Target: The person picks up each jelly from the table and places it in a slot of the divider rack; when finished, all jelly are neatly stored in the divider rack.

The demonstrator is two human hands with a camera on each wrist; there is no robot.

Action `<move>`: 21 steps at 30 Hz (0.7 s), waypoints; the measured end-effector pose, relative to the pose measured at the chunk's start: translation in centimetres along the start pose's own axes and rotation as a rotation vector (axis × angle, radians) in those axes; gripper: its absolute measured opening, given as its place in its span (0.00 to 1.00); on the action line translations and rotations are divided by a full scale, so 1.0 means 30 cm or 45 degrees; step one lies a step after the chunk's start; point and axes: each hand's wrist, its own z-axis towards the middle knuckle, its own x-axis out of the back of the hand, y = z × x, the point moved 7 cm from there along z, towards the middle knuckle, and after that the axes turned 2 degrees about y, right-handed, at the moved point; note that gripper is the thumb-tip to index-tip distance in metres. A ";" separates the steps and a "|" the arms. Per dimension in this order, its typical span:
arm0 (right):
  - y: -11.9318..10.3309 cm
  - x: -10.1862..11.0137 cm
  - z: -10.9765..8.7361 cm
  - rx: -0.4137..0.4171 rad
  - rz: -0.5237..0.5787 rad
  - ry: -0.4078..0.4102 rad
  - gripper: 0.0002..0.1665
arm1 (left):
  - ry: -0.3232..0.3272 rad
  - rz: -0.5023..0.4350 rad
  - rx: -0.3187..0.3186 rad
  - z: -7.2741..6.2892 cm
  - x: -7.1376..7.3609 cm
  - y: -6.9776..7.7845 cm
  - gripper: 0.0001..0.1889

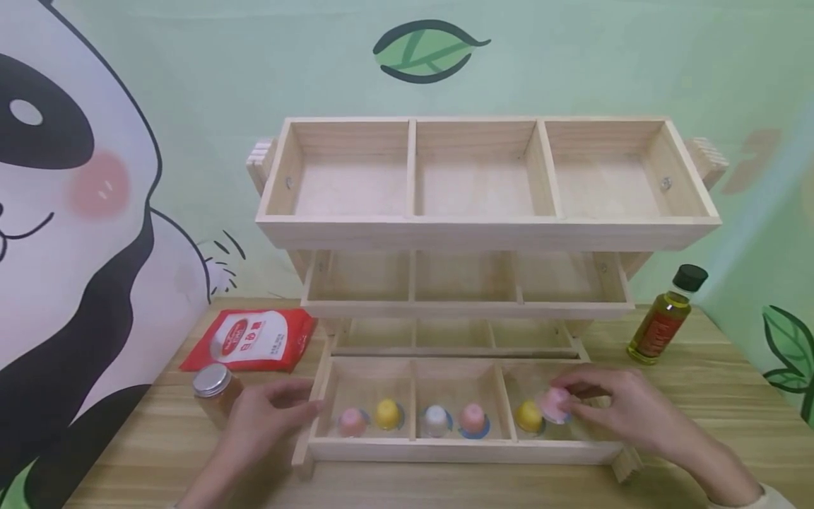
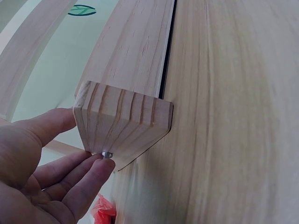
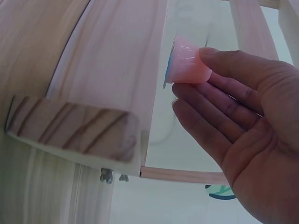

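My right hand pinches a pink jelly cup between thumb and fingers, over the right compartment of the bottom tier of a wooden rack. Right beside it sits a yellow jelly cup. In the middle compartment are a white jelly cup and a pink one. The left compartment holds a pink jelly cup and a yellow one. With fairly straight fingers, my left hand rests against the bottom tier's left end, fingertips near a metal bolt.
Three higher tiers, each split into compartments, rise behind the bottom one. Left of the rack lie a red-and-white packet and a jar with a silver lid, partly behind my left hand. A black-capped oil bottle stands to the right.
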 end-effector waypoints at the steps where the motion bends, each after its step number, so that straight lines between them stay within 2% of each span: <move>1: 0.004 0.000 -0.002 -0.005 -0.009 -0.001 0.14 | -0.003 -0.006 0.004 0.001 -0.001 -0.002 0.32; 4: 0.012 -0.004 -0.004 -0.008 -0.031 -0.012 0.14 | -0.015 -0.021 0.008 0.003 -0.004 -0.008 0.32; 12: 0.050 -0.024 -0.008 -0.125 -0.064 -0.090 0.14 | -0.020 -0.010 0.025 0.007 -0.004 -0.011 0.33; 21: 0.076 -0.033 -0.009 -0.143 -0.079 -0.071 0.10 | -0.009 0.016 -0.015 0.007 -0.001 -0.006 0.33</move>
